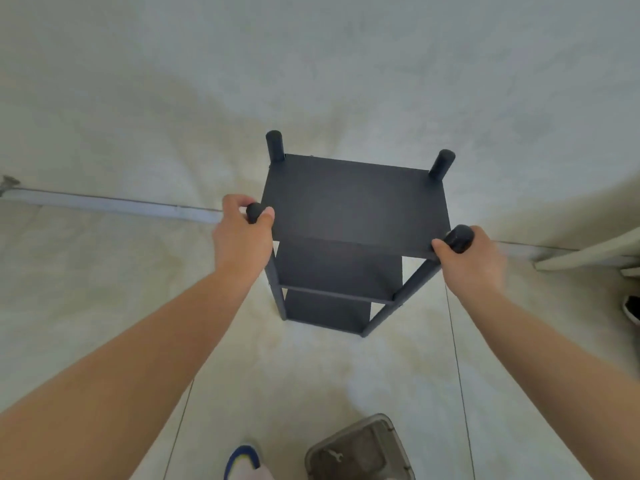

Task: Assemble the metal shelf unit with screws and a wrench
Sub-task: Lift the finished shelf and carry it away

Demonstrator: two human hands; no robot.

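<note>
On pale floor: left hand point(242, 237), right hand point(472, 259) each grip shelf unit point(353, 206) post; no writing legible.

A shoe point(242, 460) beside a clear container point(360, 448).

Dark grey shelf unit point(353, 206), pale mottled floor point(138, 116), blue-and-white shoe point(244, 460).

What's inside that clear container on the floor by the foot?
The clear container shows a small wrench lying in its left part. The rest looks hazy through the plastic, and the frame's bottom edge cuts it off, so I cannot tell whether any screws remain in it.
</note>
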